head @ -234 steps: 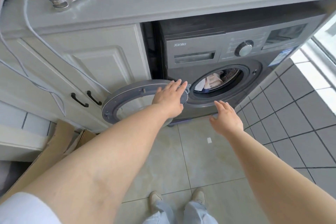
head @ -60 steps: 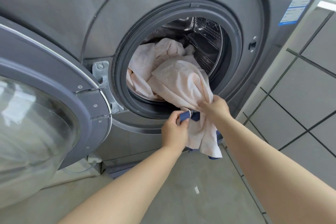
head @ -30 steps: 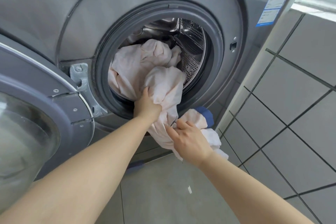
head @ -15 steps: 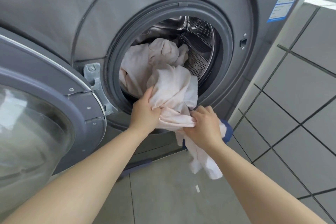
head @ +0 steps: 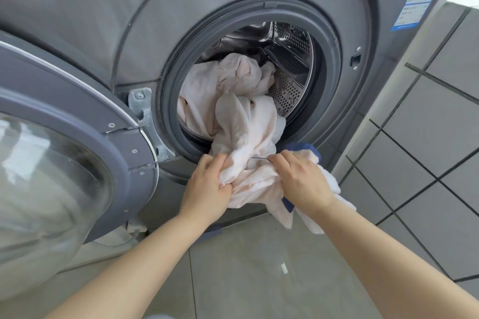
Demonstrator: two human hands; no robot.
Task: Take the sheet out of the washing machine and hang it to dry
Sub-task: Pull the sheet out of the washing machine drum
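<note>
The sheet [head: 243,122], pale pink with a dark blue edge, is spilling in a crumpled rope out of the washing machine [head: 108,21], its far part still lying bunched in the steel drum while its near end is hanging over the grey door seal. The grey front-loading machine is standing with its round glass door swung open to the left.

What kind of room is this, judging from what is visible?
Probably a home laundry corner. A front-loading washing machine stands on a tiled floor beside a tiled wall, with a damp-looking sheet half out of its drum.
</note>
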